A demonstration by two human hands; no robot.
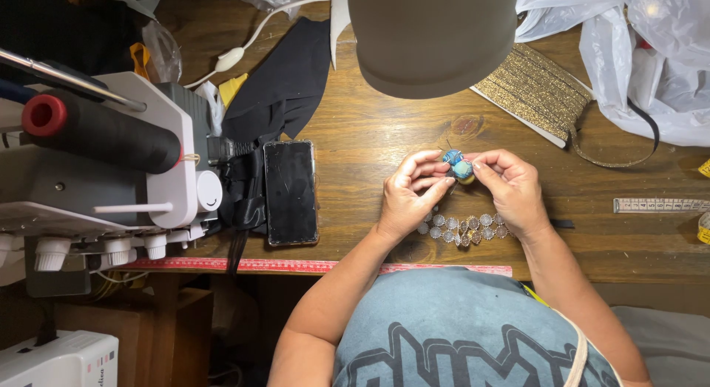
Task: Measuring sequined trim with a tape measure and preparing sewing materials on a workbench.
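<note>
Above the counter (370, 136), both hands pinch a small blue bead ornament (459, 167), tilted down-right; white plastic bags (651, 54) lie far right.

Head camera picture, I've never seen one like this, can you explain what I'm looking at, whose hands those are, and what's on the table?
The camera sits on a person's head and looks straight down, so you see their own arms and hands over a wooden table. The left hand and right hand meet around a small blue bobbin, pinched between the fingertips. Under the hands lies a strip of round beaded trim. A dark phone lies left of them, and beyond it stands a white sewing machine with a black thread spool. A lamp shade hangs at the top, with gold ribbon and plastic bags at its right. A red ruler lies along the near edge.
</note>
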